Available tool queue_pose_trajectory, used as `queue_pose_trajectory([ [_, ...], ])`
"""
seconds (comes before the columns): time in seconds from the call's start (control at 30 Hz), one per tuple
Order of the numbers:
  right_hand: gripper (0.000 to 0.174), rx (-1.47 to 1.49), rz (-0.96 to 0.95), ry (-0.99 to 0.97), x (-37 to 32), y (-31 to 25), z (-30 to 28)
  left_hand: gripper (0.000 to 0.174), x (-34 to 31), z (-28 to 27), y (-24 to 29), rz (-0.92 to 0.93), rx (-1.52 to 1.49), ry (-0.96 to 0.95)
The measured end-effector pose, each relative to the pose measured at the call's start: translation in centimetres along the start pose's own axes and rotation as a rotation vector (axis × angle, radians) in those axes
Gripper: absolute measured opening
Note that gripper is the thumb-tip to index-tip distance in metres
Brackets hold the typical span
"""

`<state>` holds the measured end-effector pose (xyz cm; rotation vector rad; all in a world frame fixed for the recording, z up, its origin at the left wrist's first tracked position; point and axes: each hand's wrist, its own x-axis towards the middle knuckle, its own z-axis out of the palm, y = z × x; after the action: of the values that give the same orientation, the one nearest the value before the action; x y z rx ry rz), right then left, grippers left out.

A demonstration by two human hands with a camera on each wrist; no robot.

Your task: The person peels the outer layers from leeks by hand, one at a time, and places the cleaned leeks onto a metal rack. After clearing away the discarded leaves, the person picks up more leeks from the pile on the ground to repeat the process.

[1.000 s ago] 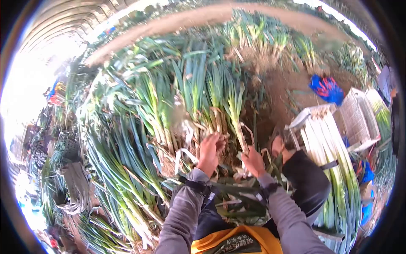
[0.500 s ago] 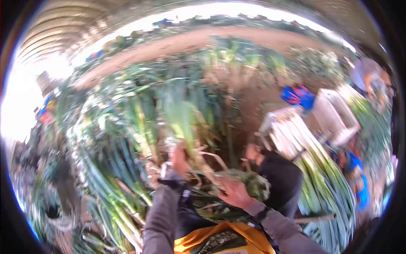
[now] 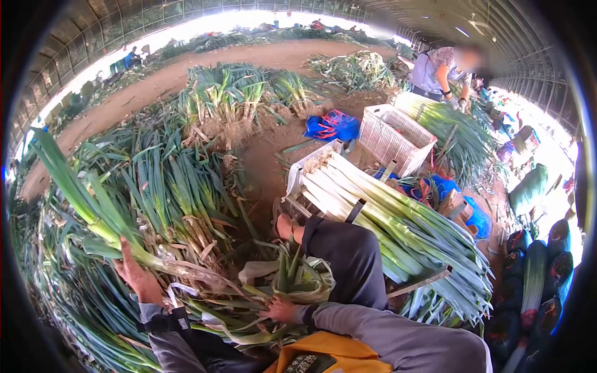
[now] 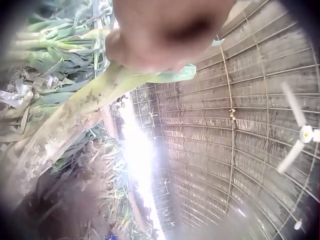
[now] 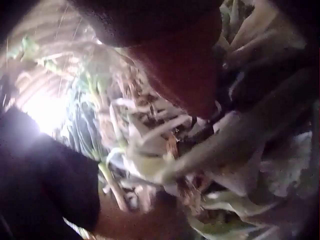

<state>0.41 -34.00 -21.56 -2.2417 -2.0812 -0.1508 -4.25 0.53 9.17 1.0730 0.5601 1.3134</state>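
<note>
My left hand (image 3: 138,273) grips a leek (image 3: 102,224), which slants from its green leaves at the upper left down to its dirty pale stem in the middle. The left wrist view has the hand (image 4: 167,32) blurred over the leek (image 4: 92,97), its fingers partly out of sight. Near the lower end of the stem, my right hand (image 3: 283,309) is low among loose leaves (image 3: 239,329) by the bent knee. In the right wrist view the hand (image 5: 177,75) is dark against the leaf scraps (image 5: 150,165); whether its fingers hold a strip is unclear.
Piled leeks (image 3: 168,186) lie ahead and left. Trimmed leeks (image 3: 373,211) rest in a rack right of the knee, with a white crate (image 3: 398,140) and blue bag (image 3: 333,126) beyond. A person (image 3: 435,74) bends at the back right.
The view has swung right. My left hand has lifted the leek out to the left, its leaves now slanting up and left. My right hand is lower and farther from the left hand.
</note>
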Motion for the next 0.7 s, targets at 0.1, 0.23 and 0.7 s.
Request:
queue_pose_trajectory([
  [0.1,0.04,0.294,-0.057,-0.234,3.1,0.1,-5.3,0.057,0.8,-0.2,-0.7,-0.024,0.005,-0.049],
  [0.23,0.03,0.767,-0.048,0.175,8.9,1.1,-17.7,0.061,-1.4,2.3,-0.6,-0.231,-0.07,-0.147],
  [0.7,0.029,1.515,0.276,0.826,15.3,7.5,-27.9,0.049,-10.1,8.8,-2.3,-0.576,-0.45,-0.559],
])
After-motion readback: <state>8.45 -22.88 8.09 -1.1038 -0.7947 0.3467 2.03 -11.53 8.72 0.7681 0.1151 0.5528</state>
